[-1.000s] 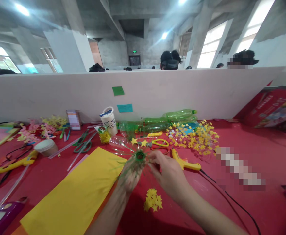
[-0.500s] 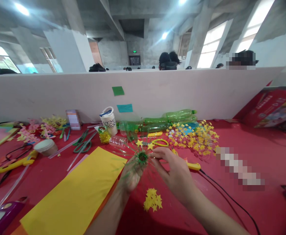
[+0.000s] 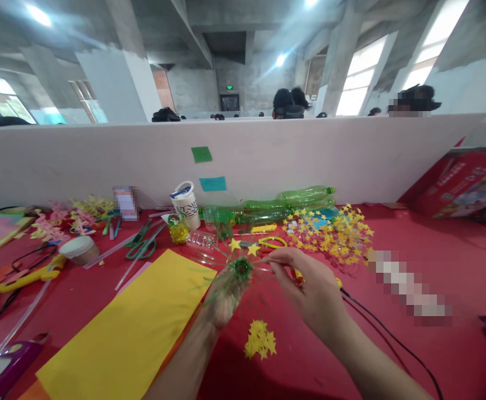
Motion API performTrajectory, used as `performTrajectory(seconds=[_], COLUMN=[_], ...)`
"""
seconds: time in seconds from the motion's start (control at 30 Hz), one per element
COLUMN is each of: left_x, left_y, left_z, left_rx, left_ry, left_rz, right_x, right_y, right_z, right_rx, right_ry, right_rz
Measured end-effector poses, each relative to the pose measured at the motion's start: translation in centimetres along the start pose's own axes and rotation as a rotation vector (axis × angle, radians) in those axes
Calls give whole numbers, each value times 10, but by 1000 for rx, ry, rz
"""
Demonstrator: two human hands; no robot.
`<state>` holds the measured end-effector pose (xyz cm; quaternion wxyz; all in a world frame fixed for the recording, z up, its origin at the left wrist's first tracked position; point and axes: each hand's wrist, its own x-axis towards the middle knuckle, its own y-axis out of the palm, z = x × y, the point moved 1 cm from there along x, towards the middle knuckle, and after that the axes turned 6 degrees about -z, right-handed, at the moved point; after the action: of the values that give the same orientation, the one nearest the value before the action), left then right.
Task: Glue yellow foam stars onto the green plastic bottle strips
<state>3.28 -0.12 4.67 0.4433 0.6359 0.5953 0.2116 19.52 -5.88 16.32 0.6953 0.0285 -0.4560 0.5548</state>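
Note:
A green plastic bottle top, cut into thin strips that fan out around its neck, is in my left hand. The fingers there are wrapped beneath it and show blurred through the clear plastic. At its upper edge two yellow paper stars sit on the strips. To the right, my right hand pinches one of the strips between thumb and fingertips. Below the hands lies a small pile of yellow stars. A glue gun is partly hidden behind my right hand, its black cord running right.
Yellow paper sheets cover the left front. Green bottles, a white cup and a star-covered cluster stand along the partition. Green scissors, another glue gun and a purple tool lie left.
My right hand has slid a little outward to the right along a strip, covering more of the glue gun. My left hand keeps the bottle top in nearly the same place.

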Motion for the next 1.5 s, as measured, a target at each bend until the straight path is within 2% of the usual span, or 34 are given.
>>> performTrajectory(seconds=[0.13,0.27,0.37,0.6,0.87,1.03,1.2,1.5], left_x=[-1,-2,0,2,4,0,-1,2], left_y=[1,1,1,1,-1,4,6,-1], left_z=[-1,-1,-1,1,7,3,1,1], left_rx=[5,8,4,-8,65,58,57,12], left_ry=[15,0,-9,30,34,45,32,38], left_rz=[-12,-5,4,-5,33,74,41,1], right_x=[1,2,2,-2,-3,-1,1,4], right_y=[-6,-7,-4,4,5,5,4,-2], right_z=[1,2,3,3,1,2,3,1], right_rx=[-47,-76,-59,-18,35,34,21,0], right_ry=[-37,-80,-99,-98,-170,-182,-166,-112], right_rz=[3,154,194,195,143,150,165,177])
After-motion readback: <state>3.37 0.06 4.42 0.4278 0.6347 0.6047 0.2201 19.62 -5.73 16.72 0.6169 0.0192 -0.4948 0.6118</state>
